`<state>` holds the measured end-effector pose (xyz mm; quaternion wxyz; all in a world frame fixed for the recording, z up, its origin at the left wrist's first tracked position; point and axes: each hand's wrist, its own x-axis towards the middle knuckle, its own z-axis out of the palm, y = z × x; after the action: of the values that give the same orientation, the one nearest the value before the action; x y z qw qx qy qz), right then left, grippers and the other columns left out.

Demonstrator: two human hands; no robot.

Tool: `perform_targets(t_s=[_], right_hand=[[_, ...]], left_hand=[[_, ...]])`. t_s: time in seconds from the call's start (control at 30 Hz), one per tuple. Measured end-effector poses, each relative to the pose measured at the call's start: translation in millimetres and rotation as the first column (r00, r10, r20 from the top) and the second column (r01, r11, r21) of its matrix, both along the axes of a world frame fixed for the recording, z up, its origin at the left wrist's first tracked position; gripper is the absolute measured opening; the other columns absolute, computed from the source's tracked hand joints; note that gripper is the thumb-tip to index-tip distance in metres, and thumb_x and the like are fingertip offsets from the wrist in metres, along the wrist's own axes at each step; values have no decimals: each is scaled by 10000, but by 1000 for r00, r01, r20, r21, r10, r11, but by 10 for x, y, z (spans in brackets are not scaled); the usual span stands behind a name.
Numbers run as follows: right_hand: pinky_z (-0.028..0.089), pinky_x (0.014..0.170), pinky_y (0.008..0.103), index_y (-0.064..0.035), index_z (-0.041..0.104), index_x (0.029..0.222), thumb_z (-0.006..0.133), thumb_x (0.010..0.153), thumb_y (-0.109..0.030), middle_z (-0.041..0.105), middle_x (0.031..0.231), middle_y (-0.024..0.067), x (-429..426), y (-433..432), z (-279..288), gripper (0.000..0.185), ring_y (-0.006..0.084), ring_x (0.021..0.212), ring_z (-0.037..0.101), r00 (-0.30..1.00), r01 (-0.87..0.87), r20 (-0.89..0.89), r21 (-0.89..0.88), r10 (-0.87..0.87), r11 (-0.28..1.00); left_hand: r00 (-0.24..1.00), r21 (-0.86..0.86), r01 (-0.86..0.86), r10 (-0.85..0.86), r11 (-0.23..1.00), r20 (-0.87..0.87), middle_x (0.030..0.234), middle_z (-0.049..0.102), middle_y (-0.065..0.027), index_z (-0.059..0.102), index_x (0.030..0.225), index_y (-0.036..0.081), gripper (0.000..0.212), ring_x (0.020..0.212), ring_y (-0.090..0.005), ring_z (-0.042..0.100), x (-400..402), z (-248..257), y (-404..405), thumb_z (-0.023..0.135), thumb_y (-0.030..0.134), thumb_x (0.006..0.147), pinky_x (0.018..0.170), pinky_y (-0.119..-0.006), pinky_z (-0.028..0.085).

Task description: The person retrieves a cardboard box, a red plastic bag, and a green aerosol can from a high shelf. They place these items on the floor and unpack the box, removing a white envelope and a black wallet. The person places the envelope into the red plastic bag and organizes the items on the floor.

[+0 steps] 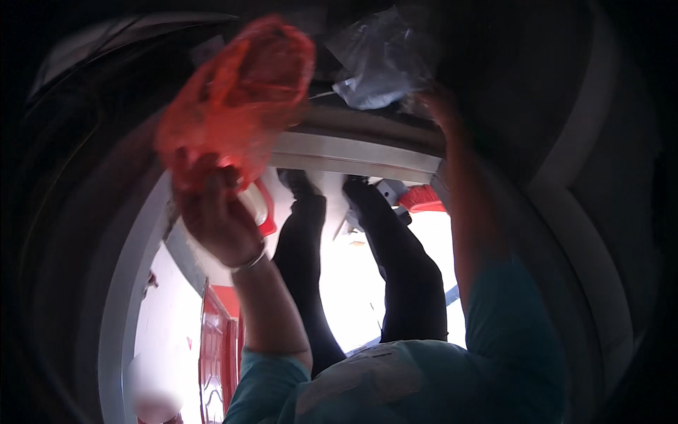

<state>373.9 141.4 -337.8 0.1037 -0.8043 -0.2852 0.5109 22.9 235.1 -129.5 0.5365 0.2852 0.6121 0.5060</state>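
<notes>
A translucent red plastic bag (233,116) is raised at the upper left, its mouth gaping towards the top. My left hand (217,212), with a band on the wrist, grips its lower end; some fingers show through the film. At the upper middle hangs a clear plastic bag (378,69), crumpled and dim. My right hand (437,106) reaches up to its lower right edge and pinches it, though the fingertips are dark and partly lost in shadow. Whether either bag has anything inside cannot be made out.
Below the hands runs a pale door sill (355,153). Past it are my dark-trousered legs (299,233), a red-bristled brush (421,197) and a red object with a pale inside (259,206). A red panelled door (213,344) stands at lower left. Deep shadow fills the top.
</notes>
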Motion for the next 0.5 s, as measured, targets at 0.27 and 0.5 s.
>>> perform_targets(t_s=[0.27, 0.5], right_hand=[[408, 841, 340, -42, 557, 1115, 605, 750, -194, 583, 1043, 144, -660, 110, 1683, 398, 183, 961, 526, 998, -66, -10, 148, 69, 987], [443, 758, 317, -31, 595, 1008, 584, 770, -161, 629, 925, 90, -442, -143, 1880, 272, 193, 876, 572, 977, 162, 102, 232, -190, 959]], left_hand=[[880, -181, 158, -221, 971, -420, 778, 557, -41, 448, 1265, 22, 424, 631, -85, 473, 74, 57, 24, 484, 58, 844, 580, -194, 389], [954, -135, 193, -218, 972, -207, 721, 530, 13, 494, 1236, 42, 391, 565, -64, 426, 35, -222, 7, 487, 158, 863, 531, -207, 385]])
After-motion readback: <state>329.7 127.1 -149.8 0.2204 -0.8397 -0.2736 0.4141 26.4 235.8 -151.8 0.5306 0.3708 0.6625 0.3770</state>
